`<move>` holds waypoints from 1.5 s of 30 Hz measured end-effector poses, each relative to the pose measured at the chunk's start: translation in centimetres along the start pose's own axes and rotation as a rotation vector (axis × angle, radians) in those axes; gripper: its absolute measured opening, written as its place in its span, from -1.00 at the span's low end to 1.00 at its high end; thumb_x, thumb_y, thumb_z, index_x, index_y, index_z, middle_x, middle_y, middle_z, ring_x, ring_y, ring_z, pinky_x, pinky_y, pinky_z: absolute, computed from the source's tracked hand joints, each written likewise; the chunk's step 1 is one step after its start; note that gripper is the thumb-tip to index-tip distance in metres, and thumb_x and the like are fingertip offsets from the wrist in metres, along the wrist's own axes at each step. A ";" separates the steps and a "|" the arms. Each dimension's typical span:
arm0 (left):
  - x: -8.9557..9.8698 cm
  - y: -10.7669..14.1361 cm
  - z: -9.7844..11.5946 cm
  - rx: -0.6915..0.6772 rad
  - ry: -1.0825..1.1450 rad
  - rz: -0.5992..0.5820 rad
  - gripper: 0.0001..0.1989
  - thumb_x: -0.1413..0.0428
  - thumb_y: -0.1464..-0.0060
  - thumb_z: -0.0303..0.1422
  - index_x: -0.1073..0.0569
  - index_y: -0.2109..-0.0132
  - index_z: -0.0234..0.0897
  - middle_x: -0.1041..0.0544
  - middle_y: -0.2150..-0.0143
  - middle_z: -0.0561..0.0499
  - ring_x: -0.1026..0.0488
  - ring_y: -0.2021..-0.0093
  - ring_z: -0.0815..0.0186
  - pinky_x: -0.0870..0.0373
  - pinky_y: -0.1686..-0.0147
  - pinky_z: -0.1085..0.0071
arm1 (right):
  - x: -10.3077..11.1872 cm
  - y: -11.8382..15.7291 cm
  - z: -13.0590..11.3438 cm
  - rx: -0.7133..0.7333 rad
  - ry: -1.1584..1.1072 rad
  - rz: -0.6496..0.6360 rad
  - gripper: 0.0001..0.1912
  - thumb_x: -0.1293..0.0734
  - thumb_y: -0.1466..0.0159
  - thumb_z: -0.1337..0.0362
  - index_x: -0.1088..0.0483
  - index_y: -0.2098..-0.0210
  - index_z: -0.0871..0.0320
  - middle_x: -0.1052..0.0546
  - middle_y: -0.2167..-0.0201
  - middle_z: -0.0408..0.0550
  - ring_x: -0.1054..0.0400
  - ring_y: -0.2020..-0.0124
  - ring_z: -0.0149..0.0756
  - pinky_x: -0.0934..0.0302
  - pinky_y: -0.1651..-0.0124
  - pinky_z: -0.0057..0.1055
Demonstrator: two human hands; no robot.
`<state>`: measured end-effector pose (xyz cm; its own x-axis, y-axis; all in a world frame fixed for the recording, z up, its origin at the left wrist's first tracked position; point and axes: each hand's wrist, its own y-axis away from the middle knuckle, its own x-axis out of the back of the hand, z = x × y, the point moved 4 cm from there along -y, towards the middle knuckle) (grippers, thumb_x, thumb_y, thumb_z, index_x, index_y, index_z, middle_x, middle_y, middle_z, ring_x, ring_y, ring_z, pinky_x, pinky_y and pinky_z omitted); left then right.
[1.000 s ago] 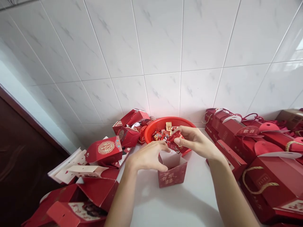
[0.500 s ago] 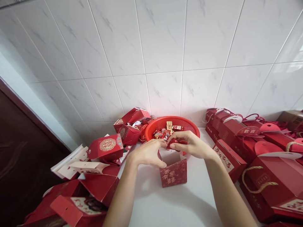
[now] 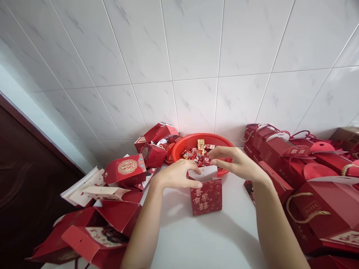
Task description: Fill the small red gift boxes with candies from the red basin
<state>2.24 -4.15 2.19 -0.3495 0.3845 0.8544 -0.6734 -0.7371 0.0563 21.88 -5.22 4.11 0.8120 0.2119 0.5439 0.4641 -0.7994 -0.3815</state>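
A small red gift box [image 3: 206, 198] with gold characters stands upright on the white table, its top open and pale inner walls showing. My left hand [image 3: 178, 175] curls around its left side, thumb at the front rim and fingers towards the back. Just behind the box is a red plastic basket [image 3: 183, 144] holding several wrapped candies [image 3: 193, 155]. My right hand [image 3: 238, 160] hovers over the basket's front right part, thumb and fingers apart, with nothing visible between them. What lies deep in the box is hidden.
Several red gift boxes [image 3: 125, 170] and pale bags [image 3: 86, 186] crowd the left side. Rows of larger red boxes with rope handles [image 3: 328, 209] line the right. A tiled wall [image 3: 193, 101] rises behind the white table [image 3: 207, 243].
My right hand has opened and moved slightly right and up from the box; the small red thing at its fingertips is gone. My left hand stays at the box.
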 end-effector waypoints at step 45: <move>3.8 3.1 1.0 -0.315 0.268 0.550 -0.58 -0.23 -0.11 -0.05 -0.56 -0.04 -0.13 -0.39 -0.30 -0.12 -0.27 -0.34 -0.02 -0.32 -0.28 0.11 | 15.0 5.4 -13.5 -0.213 0.757 0.486 -0.85 -0.38 -0.30 0.34 -0.57 0.35 0.28 -0.50 0.49 -0.10 -0.26 0.43 -0.44 -0.09 0.32 -0.33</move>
<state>-0.52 -5.48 6.14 -0.8166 0.1552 0.5560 -0.4952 -0.6832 -0.5366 31.82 -13.95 20.24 0.4179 -0.5383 0.7319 -0.0030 -0.8064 -0.5914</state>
